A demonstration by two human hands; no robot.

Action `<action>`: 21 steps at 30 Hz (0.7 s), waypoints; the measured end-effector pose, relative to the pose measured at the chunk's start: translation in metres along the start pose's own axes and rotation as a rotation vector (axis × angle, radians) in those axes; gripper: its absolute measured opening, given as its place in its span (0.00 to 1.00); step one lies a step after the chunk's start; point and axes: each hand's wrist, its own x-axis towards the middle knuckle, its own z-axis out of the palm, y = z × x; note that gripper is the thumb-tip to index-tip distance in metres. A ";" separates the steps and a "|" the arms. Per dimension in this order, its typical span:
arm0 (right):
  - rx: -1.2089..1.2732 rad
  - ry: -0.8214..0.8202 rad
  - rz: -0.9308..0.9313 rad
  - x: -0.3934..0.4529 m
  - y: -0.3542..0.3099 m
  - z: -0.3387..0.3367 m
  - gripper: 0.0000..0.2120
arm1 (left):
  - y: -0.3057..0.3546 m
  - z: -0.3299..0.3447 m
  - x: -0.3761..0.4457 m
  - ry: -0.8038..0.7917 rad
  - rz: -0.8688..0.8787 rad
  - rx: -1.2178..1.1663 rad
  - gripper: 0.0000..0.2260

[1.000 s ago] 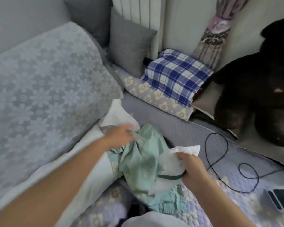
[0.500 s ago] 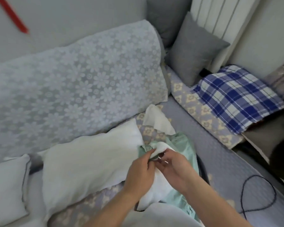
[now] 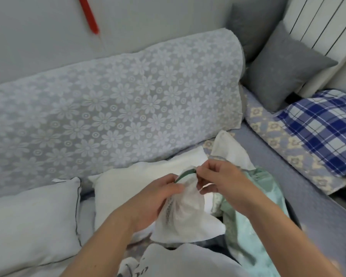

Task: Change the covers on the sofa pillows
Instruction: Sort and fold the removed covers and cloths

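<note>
Sofa back (image 3: 112, 108), draped in floral lace, fills 9 to 12 o'clock. Grey cushion (image 3: 284, 70) at 2 o'clock; blue plaid pillow (image 3: 318, 132) at 3 o'clock, lying on patterned bedding. Bare white pillow (image 3: 128, 188) at centre, just beside a white piped pillow (image 3: 32, 222) at 8 o'clock. Mint-green cover (image 3: 246, 232) crumpled at 5 o'clock, under right forearm. White cover (image 3: 186, 212) with green-trimmed edge held up at centre, over the bare pillow's near end. Left hand (image 3: 154, 198) fingers clenched on the white cover's bunched cloth. Right hand (image 3: 222, 180) fingers pinching its green trim at top.
</note>
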 end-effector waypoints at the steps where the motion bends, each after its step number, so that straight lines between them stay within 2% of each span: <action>1: -0.060 0.032 -0.017 0.000 -0.001 0.012 0.10 | 0.002 -0.009 -0.003 0.001 0.018 0.118 0.22; 4: -0.234 0.160 -0.073 -0.004 -0.001 0.038 0.10 | 0.013 -0.017 -0.011 -0.014 0.127 0.282 0.24; 7: -0.199 0.275 -0.090 -0.010 -0.008 0.047 0.15 | 0.023 -0.027 -0.015 0.009 0.201 0.410 0.17; 9: -0.167 0.297 -0.082 -0.013 -0.014 0.046 0.19 | 0.026 -0.044 -0.017 -0.020 0.207 0.665 0.10; 11: -0.231 0.365 -0.106 -0.016 -0.021 0.038 0.15 | 0.027 -0.067 -0.021 -0.015 0.162 0.965 0.06; 13: -0.263 0.481 -0.147 -0.020 -0.030 0.027 0.10 | 0.026 -0.095 -0.024 0.047 0.090 1.114 0.05; 15: -0.229 0.558 -0.174 -0.021 -0.034 0.012 0.11 | 0.025 -0.125 -0.025 0.146 0.059 1.129 0.06; 17: -0.225 0.557 -0.191 -0.018 -0.034 0.005 0.15 | 0.025 -0.153 -0.028 0.266 0.091 1.069 0.07; 19: -0.204 0.474 -0.178 -0.015 -0.034 0.005 0.20 | 0.029 -0.174 -0.033 0.366 0.143 0.980 0.10; 21: -0.140 0.371 -0.163 -0.013 -0.035 0.007 0.23 | 0.040 -0.184 -0.035 0.390 0.152 0.920 0.09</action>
